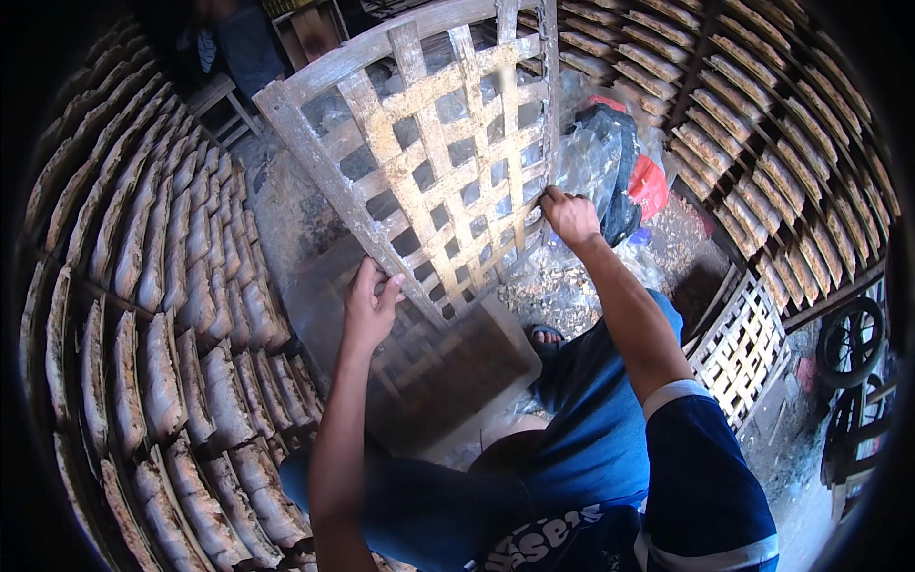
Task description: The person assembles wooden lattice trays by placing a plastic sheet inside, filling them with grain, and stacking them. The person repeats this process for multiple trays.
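Observation:
A large wooden-framed lattice panel (448, 143) of woven flat strips stands tilted up in front of me. My left hand (370, 310) grips the lower part of its left side rail between thumb and fingers. On the opposite rail, my right hand (572, 217) is closed round the edge, with the arm stretched forward. Under the panel's lower end sits a dull brown box-like thing (457, 372). Its surface is dim and blurred, so I cannot tell just what it is.
Curved rows of stacked pieces rise on racks at left (172, 381) and right (753, 124). Another lattice panel (743, 353) leans at right, near a black wheel (851, 343). Clear plastic and a red-and-black bundle (629, 172) lie behind. Someone stands near a wooden stool (221, 105).

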Demonstrator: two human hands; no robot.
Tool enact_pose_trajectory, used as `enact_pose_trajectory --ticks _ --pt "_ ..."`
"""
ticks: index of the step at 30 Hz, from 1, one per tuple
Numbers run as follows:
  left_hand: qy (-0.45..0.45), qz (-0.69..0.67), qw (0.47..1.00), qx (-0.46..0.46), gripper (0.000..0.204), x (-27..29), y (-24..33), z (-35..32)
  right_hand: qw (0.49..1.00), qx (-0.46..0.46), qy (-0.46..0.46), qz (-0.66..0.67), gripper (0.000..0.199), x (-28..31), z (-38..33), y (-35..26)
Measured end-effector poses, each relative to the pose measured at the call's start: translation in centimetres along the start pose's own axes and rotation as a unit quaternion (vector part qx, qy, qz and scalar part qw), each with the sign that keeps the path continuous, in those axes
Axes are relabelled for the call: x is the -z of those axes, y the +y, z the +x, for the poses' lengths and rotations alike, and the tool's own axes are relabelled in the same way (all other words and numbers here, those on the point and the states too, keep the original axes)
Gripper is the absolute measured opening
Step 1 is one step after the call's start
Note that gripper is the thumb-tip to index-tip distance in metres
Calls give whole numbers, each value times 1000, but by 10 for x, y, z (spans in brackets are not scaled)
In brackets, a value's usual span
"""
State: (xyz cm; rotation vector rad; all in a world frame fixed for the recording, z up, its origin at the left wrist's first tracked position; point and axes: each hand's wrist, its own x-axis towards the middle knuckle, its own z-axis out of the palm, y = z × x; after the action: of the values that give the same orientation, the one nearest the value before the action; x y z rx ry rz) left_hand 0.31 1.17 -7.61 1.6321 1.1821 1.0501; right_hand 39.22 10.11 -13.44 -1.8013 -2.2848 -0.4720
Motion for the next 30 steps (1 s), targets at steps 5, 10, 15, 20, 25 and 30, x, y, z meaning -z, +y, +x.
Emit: enact_pose_trajectory --ticks 5,10,15,20,25,30 --pt "7 31 999 9 31 1 -3 -2 989 10 3 146 11 5 5 8" --pt "60 -20 997 -34 19 -7 -4 2 905 -174 -93 376 20 6 -10 69" --pt "51 -52 997 -13 22 -6 1 4 888 -381 -142 216 43 13 -30 126" --pt "53 -20 998 -20 21 1 7 3 943 -285 3 169 48 41 -19 72" --pt "51 7 998 -33 18 0 14 3 973 -63 -72 211 30 55 -7 20" --pt "34 21 998 -50 17 -2 11 7 984 -138 -50 103 21 46 3 -10"
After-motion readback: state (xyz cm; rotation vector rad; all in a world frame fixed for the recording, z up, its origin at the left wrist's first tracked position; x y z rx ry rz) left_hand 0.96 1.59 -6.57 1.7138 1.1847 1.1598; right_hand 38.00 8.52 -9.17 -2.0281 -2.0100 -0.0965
